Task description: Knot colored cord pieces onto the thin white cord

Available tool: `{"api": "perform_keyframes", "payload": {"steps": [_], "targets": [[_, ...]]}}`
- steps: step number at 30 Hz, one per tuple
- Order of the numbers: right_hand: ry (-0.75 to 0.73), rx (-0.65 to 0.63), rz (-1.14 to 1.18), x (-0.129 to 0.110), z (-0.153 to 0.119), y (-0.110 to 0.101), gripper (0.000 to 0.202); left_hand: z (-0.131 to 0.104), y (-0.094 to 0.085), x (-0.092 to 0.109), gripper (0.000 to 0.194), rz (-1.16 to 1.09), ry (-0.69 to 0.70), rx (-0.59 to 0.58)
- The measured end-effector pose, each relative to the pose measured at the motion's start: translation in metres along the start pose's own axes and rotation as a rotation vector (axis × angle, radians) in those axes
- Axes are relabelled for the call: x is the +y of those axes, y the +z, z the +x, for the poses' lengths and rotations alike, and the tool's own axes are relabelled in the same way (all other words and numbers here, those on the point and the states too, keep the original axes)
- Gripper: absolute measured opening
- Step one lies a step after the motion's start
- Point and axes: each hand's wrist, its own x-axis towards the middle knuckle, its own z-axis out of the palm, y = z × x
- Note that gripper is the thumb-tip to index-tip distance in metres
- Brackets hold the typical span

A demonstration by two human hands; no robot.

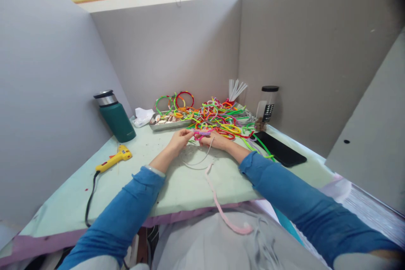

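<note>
Over the middle of the table, my left hand (pixel 179 140) is closed, its fingertips pinching one end of a pink and purple twisted cord piece (pixel 203 134). My right hand (pixel 217 141) grips the same piece from the other side, with some fingers hidden behind it. From near my right hand a thin grey cord (pixel 196 163) curves down in a loop toward the left. Below the hands a pale pink fuzzy strip (pixel 218 202) runs over the table's front edge onto the grey cloth on my lap.
Behind my hands lies a tangled heap of colourful cords (pixel 221 114). A metal tray (pixel 172 125) of shell-like pieces stands beside it. A green bottle (pixel 117 118) and yellow glue gun (pixel 114 158) are left; a black phone (pixel 280 149) and clear jar (pixel 265 107) right. Grey partitions (pixel 171 46) enclose the table.
</note>
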Motion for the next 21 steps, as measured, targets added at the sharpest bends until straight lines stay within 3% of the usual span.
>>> {"api": "perform_keyframes", "payload": {"steps": [12, 21], "targets": [[0.031, -0.009, 0.035, -0.007, -0.0016, -0.0022, 0.02, 0.0026, -0.0016, -0.0035, 0.034, 0.021, 0.028, -0.024], [0.048, -0.046, 0.172, 0.0007, 0.0009, 0.0018, 0.028, 0.0054, -0.0035, -0.0058, 0.033, -0.001, 0.029, 0.003]]}}
